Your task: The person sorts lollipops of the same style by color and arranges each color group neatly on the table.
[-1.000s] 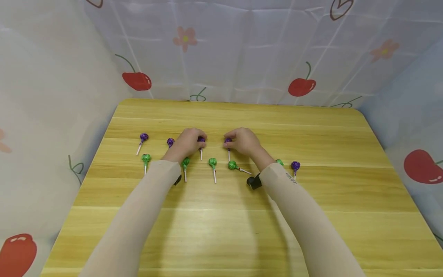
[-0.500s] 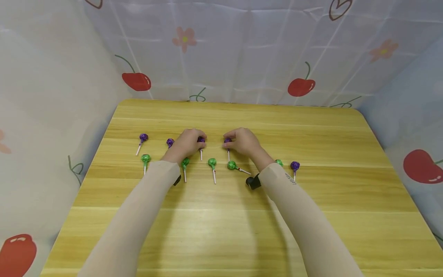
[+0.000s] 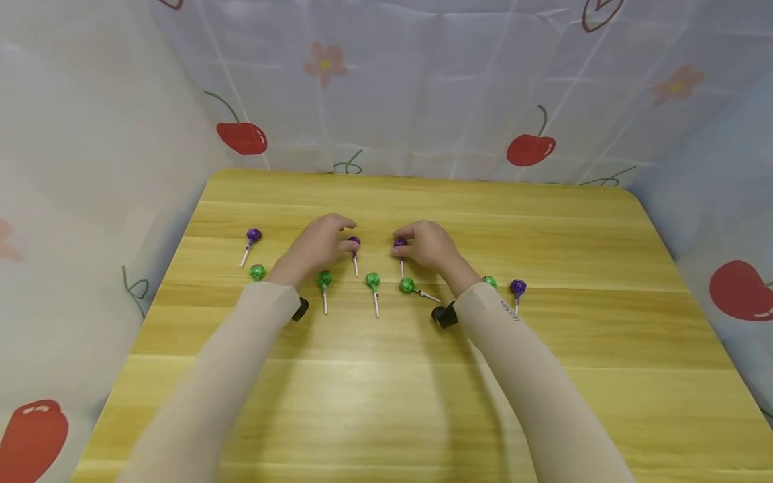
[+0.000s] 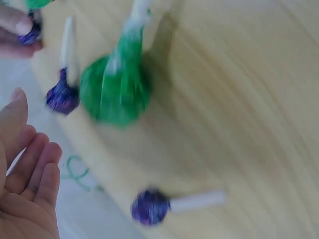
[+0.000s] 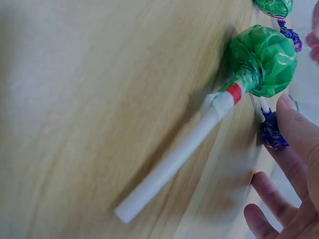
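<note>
In the head view my left hand (image 3: 319, 245) is beside a purple-wrapped lollipop (image 3: 355, 264) in the back row, thumb and fingers spread apart. The left wrist view shows a gap between those fingers and that purple lollipop (image 4: 63, 95); another purple lollipop (image 4: 151, 206), hidden in the head view, lies nearer that camera. My right hand (image 3: 430, 247) pinches the head of a second back-row purple lollipop (image 5: 272, 132) between thumb and forefinger, its other fingers extended. A green lollipop (image 3: 408, 286) lies slanted just in front of the right hand.
More green lollipops (image 3: 373, 282) form a front row on the wooden table (image 3: 386, 402). One purple lollipop (image 3: 253, 237) lies at the far left, another purple lollipop (image 3: 518, 288) at the right. A patterned curtain (image 3: 423, 87) hangs along the table's back edge.
My left hand has let go of its purple lollipop and drawn back to the left, its fingers opening. The right hand stays where it was on its lollipop.
</note>
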The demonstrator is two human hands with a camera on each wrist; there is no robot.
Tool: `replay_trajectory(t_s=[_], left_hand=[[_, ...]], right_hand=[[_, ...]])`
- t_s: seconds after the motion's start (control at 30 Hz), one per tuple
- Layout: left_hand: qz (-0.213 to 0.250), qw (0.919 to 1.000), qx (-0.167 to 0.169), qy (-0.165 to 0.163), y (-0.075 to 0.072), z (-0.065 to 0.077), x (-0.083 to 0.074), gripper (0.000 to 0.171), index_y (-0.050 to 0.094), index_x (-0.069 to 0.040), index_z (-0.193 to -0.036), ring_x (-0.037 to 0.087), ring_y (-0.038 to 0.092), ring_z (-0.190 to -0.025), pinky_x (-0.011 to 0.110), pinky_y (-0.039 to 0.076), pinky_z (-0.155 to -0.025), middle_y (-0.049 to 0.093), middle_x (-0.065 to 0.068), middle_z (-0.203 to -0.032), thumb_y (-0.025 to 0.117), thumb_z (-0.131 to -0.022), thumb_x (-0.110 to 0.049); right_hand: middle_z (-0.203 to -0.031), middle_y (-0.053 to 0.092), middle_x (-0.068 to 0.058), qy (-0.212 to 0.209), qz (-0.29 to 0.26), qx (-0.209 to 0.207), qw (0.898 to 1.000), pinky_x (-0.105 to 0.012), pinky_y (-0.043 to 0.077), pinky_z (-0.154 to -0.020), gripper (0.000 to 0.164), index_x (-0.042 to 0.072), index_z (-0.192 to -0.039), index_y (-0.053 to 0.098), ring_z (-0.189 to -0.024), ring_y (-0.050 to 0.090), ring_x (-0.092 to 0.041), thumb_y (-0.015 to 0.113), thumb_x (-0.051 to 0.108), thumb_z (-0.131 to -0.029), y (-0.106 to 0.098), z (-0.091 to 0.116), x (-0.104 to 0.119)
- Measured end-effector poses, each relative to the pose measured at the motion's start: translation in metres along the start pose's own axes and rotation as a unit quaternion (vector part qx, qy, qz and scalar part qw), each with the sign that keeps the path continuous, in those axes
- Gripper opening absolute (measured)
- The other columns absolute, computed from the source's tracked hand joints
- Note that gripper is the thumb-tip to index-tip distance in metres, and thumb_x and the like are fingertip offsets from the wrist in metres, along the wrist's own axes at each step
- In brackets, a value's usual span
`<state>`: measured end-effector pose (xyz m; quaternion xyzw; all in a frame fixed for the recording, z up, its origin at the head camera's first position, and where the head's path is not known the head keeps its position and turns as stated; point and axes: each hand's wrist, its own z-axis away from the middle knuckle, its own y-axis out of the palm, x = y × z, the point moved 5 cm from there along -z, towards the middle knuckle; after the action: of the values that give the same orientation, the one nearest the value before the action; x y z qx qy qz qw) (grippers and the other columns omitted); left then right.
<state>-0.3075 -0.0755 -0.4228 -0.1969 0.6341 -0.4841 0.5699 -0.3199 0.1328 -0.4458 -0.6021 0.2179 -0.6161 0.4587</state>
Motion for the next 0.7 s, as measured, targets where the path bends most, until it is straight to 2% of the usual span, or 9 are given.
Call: replay_trajectory(t_s=[0.07, 0.17, 0.3, 0.4, 0.53, 0.7], left_hand=[[0.007, 0.9999, -0.012, 0.004, -0.009, 0.011, 0.004, 0.048, 0.055, -0.005, -0.14, 0.033, 0.051, -0.133, 0.048, 0.043, -0.112, 0.053, 0.015, -0.144, 0.064, -0.098, -0.027], [0.013, 0.9993, -0.034, 0.006, -0.023, 0.036, 0.013, 0.048, 0.055, -0.005, -0.14, 0.035, 0.05, -0.134, 0.051, 0.042, -0.111, 0.053, 0.015, -0.144, 0.065, -0.098, -0.026], [0.005, 0.9971, -0.076, -0.002, -0.037, 0.073, 0.033, 0.046, 0.057, -0.004, -0.137, 0.038, 0.049, -0.134, 0.055, 0.041, -0.11, 0.055, 0.017, -0.142, 0.067, -0.096, -0.022], [-0.005, 0.9953, -0.095, -0.013, -0.041, 0.095, 0.049, 0.044, 0.058, -0.001, -0.135, 0.042, 0.048, -0.134, 0.058, 0.039, -0.111, 0.056, 0.02, -0.14, 0.068, -0.095, -0.018], [-0.016, 0.9948, -0.094, -0.036, -0.04, 0.114, 0.067, 0.044, 0.057, 0.002, -0.135, 0.046, 0.044, -0.135, 0.062, 0.035, -0.113, 0.054, 0.025, -0.141, 0.067, -0.096, -0.016], [-0.028, 0.9933, -0.096, -0.059, -0.038, 0.128, 0.079, 0.043, 0.056, 0.004, -0.134, 0.048, 0.044, -0.133, 0.062, 0.035, -0.112, 0.053, 0.028, -0.14, 0.066, -0.096, -0.013]], right_hand=[[-0.132, 0.067, -0.003, -0.001, -0.001, 0.003, 1.0, -0.043, 0.041, -0.114, 0.043, 0.018, -0.128, 0.069, -0.131, 0.055, -0.024, 0.074, 0.037, -0.089, 0.0, 0.0, -0.001], [-0.134, 0.065, -0.004, -0.005, -0.002, 0.005, 1.0, -0.043, 0.04, -0.115, 0.045, 0.018, -0.129, 0.067, -0.133, 0.054, -0.025, 0.074, 0.037, -0.089, 0.0, 0.001, 0.0], [-0.137, 0.063, -0.004, -0.008, -0.006, 0.006, 1.0, -0.044, 0.039, -0.115, 0.048, 0.018, -0.132, 0.066, -0.135, 0.052, -0.026, 0.074, 0.038, -0.089, -0.001, 0.003, 0.001], [-0.14, 0.061, -0.004, -0.006, -0.009, 0.006, 1.0, -0.045, 0.038, -0.116, 0.05, 0.017, -0.134, 0.064, -0.136, 0.05, -0.027, 0.073, 0.038, -0.09, -0.002, 0.004, -0.001], [-0.143, 0.059, -0.003, -0.006, -0.019, 0.008, 1.0, -0.046, 0.04, -0.115, 0.053, 0.017, -0.139, 0.06, -0.137, 0.05, -0.028, 0.071, 0.039, -0.091, -0.004, 0.008, -0.002], [-0.146, 0.056, -0.001, -0.018, -0.056, -0.012, 0.998, -0.049, 0.038, -0.116, 0.054, 0.02, -0.141, 0.057, -0.141, 0.045, -0.028, 0.068, 0.042, -0.093, -0.018, 0.023, 0.004]])
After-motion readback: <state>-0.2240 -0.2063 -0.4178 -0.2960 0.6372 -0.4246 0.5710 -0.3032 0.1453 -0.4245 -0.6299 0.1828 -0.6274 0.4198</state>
